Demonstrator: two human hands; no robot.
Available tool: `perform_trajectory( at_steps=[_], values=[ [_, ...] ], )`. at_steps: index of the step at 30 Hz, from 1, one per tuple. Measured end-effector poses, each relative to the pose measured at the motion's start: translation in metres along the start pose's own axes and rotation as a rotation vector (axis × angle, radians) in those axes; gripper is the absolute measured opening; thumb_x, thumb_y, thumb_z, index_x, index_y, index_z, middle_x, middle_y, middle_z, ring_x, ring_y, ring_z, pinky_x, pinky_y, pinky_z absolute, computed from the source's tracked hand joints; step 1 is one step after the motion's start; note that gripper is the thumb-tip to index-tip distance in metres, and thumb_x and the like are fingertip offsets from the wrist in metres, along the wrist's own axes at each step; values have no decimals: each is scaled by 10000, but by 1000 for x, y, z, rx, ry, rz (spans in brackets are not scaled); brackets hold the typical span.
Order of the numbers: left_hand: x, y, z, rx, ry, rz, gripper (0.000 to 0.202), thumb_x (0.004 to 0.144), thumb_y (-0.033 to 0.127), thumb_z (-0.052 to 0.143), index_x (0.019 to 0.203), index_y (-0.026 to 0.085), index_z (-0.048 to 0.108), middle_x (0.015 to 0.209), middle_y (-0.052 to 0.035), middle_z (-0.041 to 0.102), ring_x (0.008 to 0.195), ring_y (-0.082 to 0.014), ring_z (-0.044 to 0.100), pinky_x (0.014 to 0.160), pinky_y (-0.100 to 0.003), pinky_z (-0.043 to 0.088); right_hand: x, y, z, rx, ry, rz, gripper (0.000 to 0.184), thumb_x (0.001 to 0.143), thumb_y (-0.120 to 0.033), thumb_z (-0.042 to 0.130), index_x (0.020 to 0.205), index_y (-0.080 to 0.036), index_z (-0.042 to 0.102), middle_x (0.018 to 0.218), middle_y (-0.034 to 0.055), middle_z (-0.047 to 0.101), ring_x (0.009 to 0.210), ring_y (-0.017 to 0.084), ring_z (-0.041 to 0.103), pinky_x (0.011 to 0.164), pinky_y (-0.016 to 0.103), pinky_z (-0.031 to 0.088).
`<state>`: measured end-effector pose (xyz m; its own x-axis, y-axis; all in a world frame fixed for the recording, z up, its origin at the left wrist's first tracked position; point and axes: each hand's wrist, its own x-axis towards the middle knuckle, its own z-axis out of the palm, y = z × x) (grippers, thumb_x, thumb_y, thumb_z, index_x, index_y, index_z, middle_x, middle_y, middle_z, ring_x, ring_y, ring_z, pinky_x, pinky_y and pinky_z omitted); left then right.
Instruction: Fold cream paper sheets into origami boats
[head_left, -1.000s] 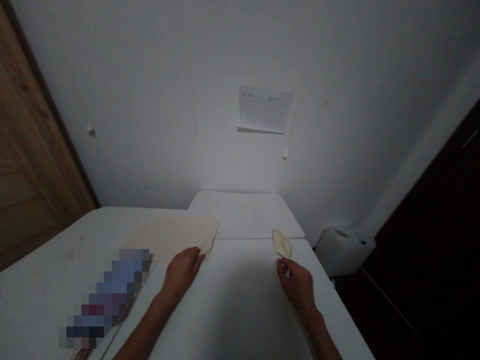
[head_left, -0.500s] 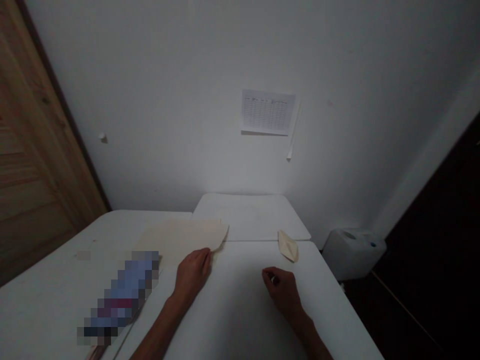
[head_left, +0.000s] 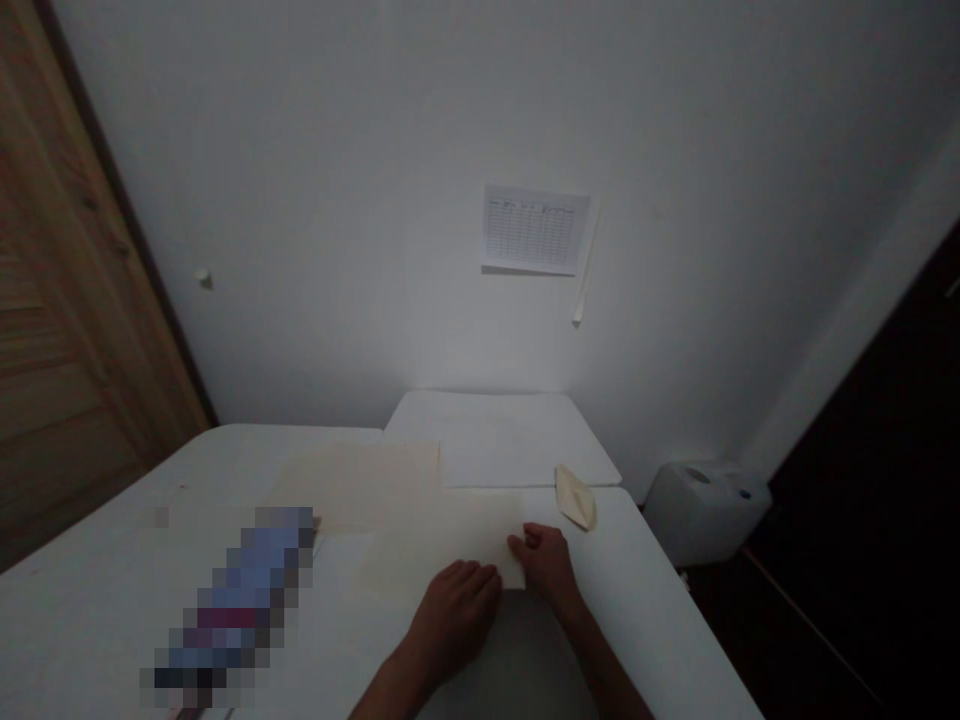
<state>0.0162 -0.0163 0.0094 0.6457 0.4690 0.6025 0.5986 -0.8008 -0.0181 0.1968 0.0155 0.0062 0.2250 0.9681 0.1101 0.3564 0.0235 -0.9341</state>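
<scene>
A cream paper sheet (head_left: 442, 540) lies flat on the white table in front of me, overlapping a second cream sheet or stack (head_left: 360, 480) to its left. My left hand (head_left: 461, 605) is at the sheet's front edge, fingers bent together on the paper. At its right edge my right hand (head_left: 547, 560) is curled, thumb and forefinger at the paper's margin. The undersides of the fingers are hidden. A small folded cream paper piece (head_left: 576, 498) lies just beyond my right hand.
A blurred-out bluish item (head_left: 240, 595) lies on the table (head_left: 90, 570) at left. A white plastic container (head_left: 705, 510) stands beyond the table's right edge. A printed sheet (head_left: 534, 228) hangs on the wall behind, and wooden panelling (head_left: 75, 250) is at far left.
My left hand has moved right and toward me, bringing a cream sheet off the left pile to the table's middle. My right hand has shifted slightly left to its edge.
</scene>
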Motion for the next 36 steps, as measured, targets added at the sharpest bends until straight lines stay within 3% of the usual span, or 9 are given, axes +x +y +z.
perform_trajectory(
  at_steps=[3, 7, 14, 16, 18, 23, 27, 31, 36],
  values=[
    [-3, 0, -1, -72, 11, -67, 212, 872, 285, 526, 1047, 211, 620, 984, -93, 713, 877, -260, 667, 804, -434, 546, -3, 8, -7, -15, 27, 2, 317, 676, -372, 627, 839, -110, 700, 803, 123, 723, 759, 269, 685, 655, 316, 522],
    [-7, -20, -2, -89, 83, -239, 223, 914, 277, 456, 1039, 227, 633, 993, -77, 713, 901, -236, 662, 823, -394, 543, -9, 16, -18, -42, 23, -56, 324, 717, -424, 598, 793, -122, 687, 764, 88, 709, 741, 259, 670, 650, 303, 506],
    [-17, -75, -26, -32, 257, -745, 417, 891, 436, 419, 1100, 127, 606, 1118, -159, 643, 1082, -308, 567, 964, -451, 440, -3, 16, -44, -21, 44, -119, 452, 721, -606, 593, 627, -165, 559, 596, 16, 589, 626, 187, 592, 541, 231, 437],
    [-20, -86, -32, -112, 263, -944, 522, 849, 524, 452, 1114, 100, 600, 1025, -160, 673, 933, -307, 626, 870, -445, 486, -1, 13, -49, 38, 31, -100, 489, 702, -648, 601, 678, -160, 584, 636, 32, 617, 653, 204, 608, 557, 244, 453],
    [-21, -94, -37, -329, 230, -1079, 544, 804, 574, 504, 1065, 113, 630, 901, -121, 706, 801, -278, 656, 769, -394, 516, -1, 10, -51, 98, 15, -75, 539, 675, -686, 612, 745, -152, 616, 681, 52, 648, 685, 226, 628, 572, 259, 470],
    [-19, -95, -41, -773, 200, -1157, 476, 684, 580, 626, 829, 132, 698, 723, -80, 720, 651, -234, 649, 566, -288, 476, -1, 13, -54, 157, 0, -47, 576, 627, -704, 654, 761, -144, 654, 629, 50, 646, 657, 240, 634, 553, 274, 477],
    [-18, -91, -41, -807, 219, -1192, 460, 618, 568, 663, 746, 128, 706, 598, -54, 673, 515, -188, 577, 442, -250, 378, 0, 19, -55, 226, 1, 7, 586, 631, -681, 672, 838, -133, 687, 682, 59, 676, 650, 232, 642, 559, 284, 485],
    [-19, -90, -36, -818, 204, -1235, 456, 606, 565, 664, 730, 127, 694, 481, -4, 584, 387, -128, 459, 379, -224, 288, 0, 17, -51, 395, -67, 81, 606, 745, -705, 549, 876, -132, 695, 765, 89, 695, 640, 206, 648, 562, 290, 501],
    [-22, -89, -27, -843, 134, -1212, 445, 634, 567, 627, 708, 130, 668, 395, 31, 504, 327, -111, 404, 357, -218, 278, -3, 15, -38, 337, -18, -3, 537, 700, -643, 635, 893, -145, 691, 811, 112, 703, 752, 232, 663, 661, 330, 535]
  ],
)
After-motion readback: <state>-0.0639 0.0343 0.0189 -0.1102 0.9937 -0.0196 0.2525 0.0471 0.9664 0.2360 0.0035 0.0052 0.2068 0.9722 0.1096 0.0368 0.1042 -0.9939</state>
